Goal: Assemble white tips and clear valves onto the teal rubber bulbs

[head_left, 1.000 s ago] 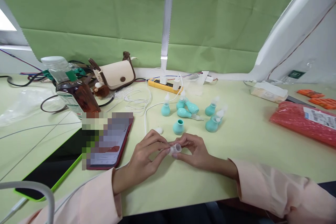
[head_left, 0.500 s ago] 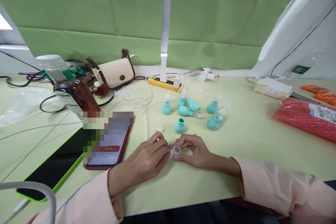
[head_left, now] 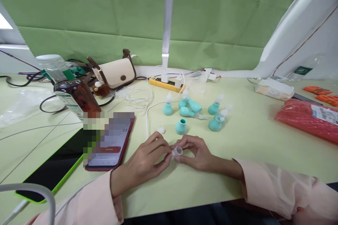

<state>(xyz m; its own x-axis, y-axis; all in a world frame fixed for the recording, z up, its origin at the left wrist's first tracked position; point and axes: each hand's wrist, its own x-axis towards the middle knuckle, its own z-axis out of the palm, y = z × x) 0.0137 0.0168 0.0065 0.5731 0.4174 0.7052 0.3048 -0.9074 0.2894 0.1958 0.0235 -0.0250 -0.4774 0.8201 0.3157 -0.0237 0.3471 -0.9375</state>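
Between my two hands is a small translucent plastic nozzle [head_left: 179,151], its round open end facing up and toward me. My left hand [head_left: 148,156] pinches its narrow end, which the fingers hide. Thumb and fingers of my right hand [head_left: 195,152] close on its wider rim. Just beyond stands a turquoise rubber bulb [head_left: 181,127] with an open neck. A small white piece [head_left: 161,130] lies to its left. Behind them, several turquoise bulb aspirators [head_left: 186,111] with clear tips stand or lie in a loose group.
Two phones, one green-edged [head_left: 54,163] and one red-cased [head_left: 113,147], lie at left near a brown bottle [head_left: 76,95]. A cream handbag [head_left: 118,74], a yellow power strip [head_left: 166,83] and white cables sit behind. A red package [head_left: 306,117] and a tissue pack [head_left: 274,88] are right.
Both hands stay almost in place on the nozzle. The left fingers have shifted slightly around its narrow end. The bulbs on the table have not moved.
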